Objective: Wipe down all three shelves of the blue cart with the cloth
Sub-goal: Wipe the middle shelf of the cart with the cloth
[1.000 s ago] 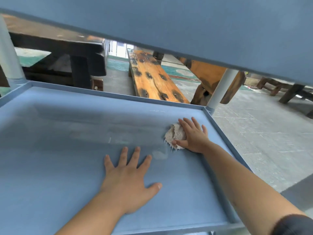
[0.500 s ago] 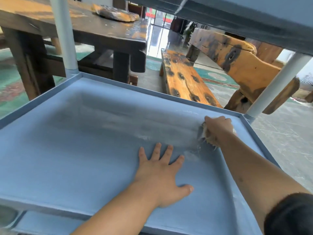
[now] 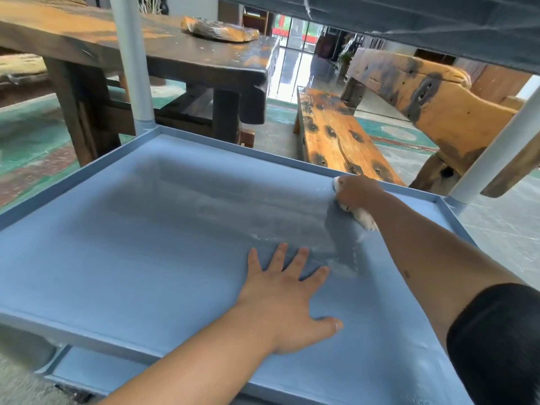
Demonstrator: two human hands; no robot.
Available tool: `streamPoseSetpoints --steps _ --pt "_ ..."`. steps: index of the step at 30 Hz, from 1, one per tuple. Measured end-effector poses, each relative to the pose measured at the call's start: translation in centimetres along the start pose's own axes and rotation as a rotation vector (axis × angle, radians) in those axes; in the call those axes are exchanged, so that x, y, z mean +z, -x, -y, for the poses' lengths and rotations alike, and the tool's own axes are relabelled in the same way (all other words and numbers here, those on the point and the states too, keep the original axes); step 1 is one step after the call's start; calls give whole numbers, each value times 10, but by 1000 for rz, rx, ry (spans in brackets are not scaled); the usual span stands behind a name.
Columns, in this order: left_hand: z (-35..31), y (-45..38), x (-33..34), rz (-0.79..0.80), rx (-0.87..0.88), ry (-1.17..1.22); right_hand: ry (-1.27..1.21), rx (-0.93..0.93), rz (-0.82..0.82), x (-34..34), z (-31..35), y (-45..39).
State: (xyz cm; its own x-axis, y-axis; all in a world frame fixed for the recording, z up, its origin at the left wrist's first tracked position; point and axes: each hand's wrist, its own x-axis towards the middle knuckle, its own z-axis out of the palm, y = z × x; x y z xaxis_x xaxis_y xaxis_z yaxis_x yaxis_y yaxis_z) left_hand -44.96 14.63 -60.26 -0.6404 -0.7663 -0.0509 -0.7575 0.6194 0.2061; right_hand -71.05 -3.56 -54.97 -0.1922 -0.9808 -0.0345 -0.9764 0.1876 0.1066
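The cloth (image 3: pixel 363 217) was gripped in the right hand (image 3: pixel 358 192) at the shelf's (image 3: pixel 146 229) far rim; the left hand (image 3: pixel 287 299) was laid flat, fingers spread.

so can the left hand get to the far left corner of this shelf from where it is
Probably yes. The left hand lies flat and empty on the middle shelf, and the blue surface between it and the far left corner is bare; only the white post stands there.
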Motion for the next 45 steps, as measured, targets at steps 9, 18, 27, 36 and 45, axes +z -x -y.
streamPoseSetpoints --steps 9,18,27,36,45 --pt "2 0 1 28 -2 -6 -664 -334 78 -1 94 24" --pt "4 10 -19 -322 -152 247 -577 -450 314 -28 76 90" --pt "16 1 -17 -447 -229 365 -356 -422 301 -30 60 181" --pt "19 -5 -14 -423 -192 345 -175 -121 67 20 63 234" --pt "20 -7 -11 -415 -178 307 -164 -305 -2 7 39 288"
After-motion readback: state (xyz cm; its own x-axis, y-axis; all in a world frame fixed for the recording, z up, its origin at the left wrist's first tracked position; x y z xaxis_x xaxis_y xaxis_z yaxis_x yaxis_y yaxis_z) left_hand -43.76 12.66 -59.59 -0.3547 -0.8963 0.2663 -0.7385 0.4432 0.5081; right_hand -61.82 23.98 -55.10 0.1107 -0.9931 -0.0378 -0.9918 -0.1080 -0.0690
